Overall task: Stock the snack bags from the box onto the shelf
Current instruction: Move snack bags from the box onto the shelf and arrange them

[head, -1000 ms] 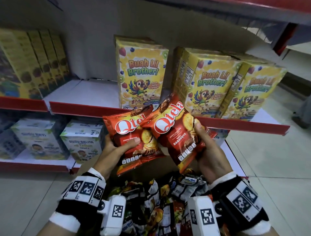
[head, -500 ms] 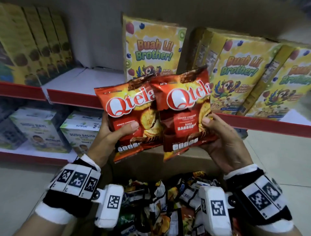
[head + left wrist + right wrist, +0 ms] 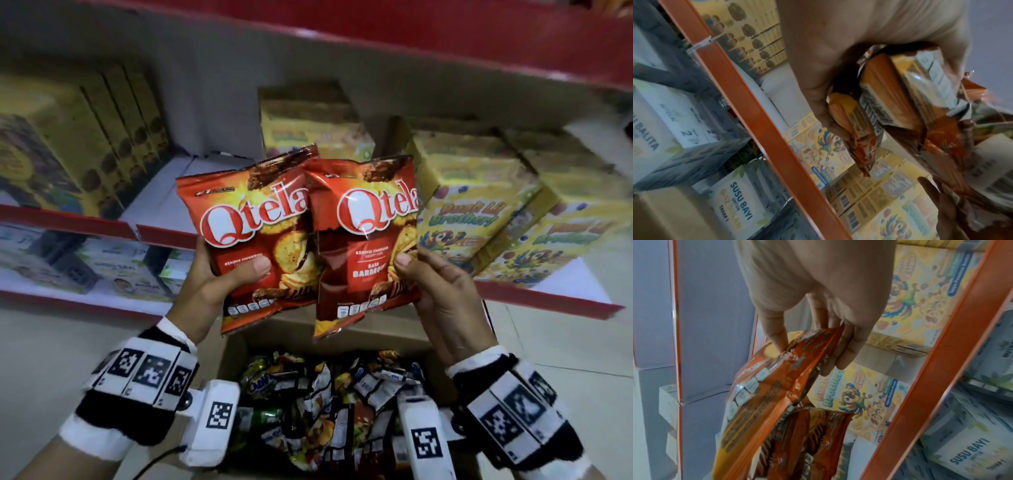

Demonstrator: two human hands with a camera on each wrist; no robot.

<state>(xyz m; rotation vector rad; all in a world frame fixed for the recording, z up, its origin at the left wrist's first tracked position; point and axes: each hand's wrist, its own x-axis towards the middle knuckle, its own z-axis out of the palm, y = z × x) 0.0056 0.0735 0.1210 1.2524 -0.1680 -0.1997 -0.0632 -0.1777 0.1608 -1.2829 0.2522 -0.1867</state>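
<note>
Two red Qtela snack bags were held upright and side by side in front of the shelf, above the open box. The left bag (image 3: 253, 240) sat in the left hand (image 3: 219, 284), whose thumb pressed across the front of the pack while the fingers curled round behind it; the left wrist view showed that hand (image 3: 838, 68) wrapped over the bag's crimped bottom edge (image 3: 869, 113). The right bag (image 3: 366, 240) overlapped the left bag's inner edge and was pinched by the right hand (image 3: 442, 294), thumb on the front near the right side and fingers behind. From the right wrist, the right hand (image 3: 818, 293) gripped the bag's bottom seam (image 3: 777, 386) between thumb and fingers.

Below the bags, the cardboard box (image 3: 233, 356) stood open on the floor, filled with a jumble of mixed snack packets (image 3: 329, 404). Behind the bags ran the shelf (image 3: 164, 236) with its red front edge. On it stood yellow cereal boxes (image 3: 472, 212) printed with a cartoon parrot, to the right and behind the bags, and a row of darker yellow boxes (image 3: 85, 137) at the left. Between those groups a bare stretch of white shelf board lay just behind the left bag. On the lower shelf at the left stood white milk-formula cartons (image 3: 123, 274).
</note>
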